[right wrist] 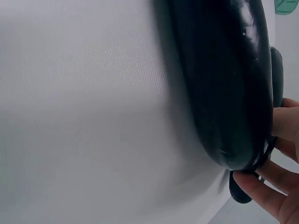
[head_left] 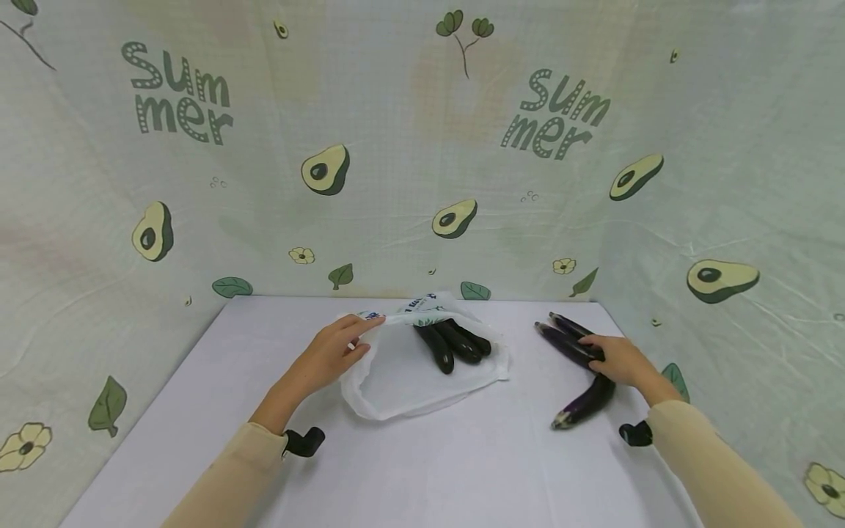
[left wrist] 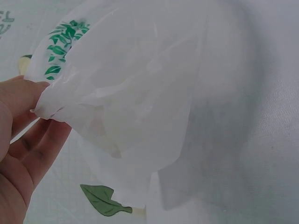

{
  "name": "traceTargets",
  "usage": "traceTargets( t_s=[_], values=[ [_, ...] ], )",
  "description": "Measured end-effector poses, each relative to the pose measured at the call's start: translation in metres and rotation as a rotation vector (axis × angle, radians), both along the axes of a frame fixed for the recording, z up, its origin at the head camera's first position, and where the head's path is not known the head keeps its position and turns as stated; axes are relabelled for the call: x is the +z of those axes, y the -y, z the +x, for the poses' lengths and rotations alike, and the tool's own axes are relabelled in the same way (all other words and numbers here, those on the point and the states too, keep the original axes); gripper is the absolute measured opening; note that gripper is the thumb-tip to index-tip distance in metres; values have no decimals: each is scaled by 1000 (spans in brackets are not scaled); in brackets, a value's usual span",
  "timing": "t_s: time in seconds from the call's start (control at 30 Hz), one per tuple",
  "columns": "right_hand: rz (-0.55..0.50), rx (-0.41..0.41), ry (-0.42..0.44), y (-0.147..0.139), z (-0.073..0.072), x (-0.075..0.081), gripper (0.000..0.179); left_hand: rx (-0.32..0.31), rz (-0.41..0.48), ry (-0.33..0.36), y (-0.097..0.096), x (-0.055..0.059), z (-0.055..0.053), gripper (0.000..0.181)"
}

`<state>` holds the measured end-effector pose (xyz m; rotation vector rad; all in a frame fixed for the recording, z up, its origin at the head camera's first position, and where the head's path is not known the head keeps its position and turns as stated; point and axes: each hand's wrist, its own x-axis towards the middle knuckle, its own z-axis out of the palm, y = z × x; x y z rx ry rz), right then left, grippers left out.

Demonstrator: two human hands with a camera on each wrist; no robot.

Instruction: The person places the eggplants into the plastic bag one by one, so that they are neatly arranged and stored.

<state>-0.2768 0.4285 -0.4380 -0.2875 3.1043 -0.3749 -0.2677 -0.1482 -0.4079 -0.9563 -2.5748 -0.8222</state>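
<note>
Though crumpled, bag point(head_left: 403, 381) with eggplants point(head_left: 458, 343) inside

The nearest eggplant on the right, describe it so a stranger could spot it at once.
On the white table, look right of the plastic bag to the three loose eggplants at the right hand. The wanted one is the curved eggplant nearest the camera. Its stem end points toward the near left, while its two neighbours' stems point far left.
</note>
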Motion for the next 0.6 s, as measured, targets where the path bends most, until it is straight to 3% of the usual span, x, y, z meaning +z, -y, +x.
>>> traceTargets(
  t_s=[0.33,0.6],
  values=[
    [4,32,-85,16,5,15,51,-24,1,-18,-1,2,-2,62],
    [-23,63,-128,39,31,39,52,-22,2,-31,-2,0,-2,63]
  ],
)
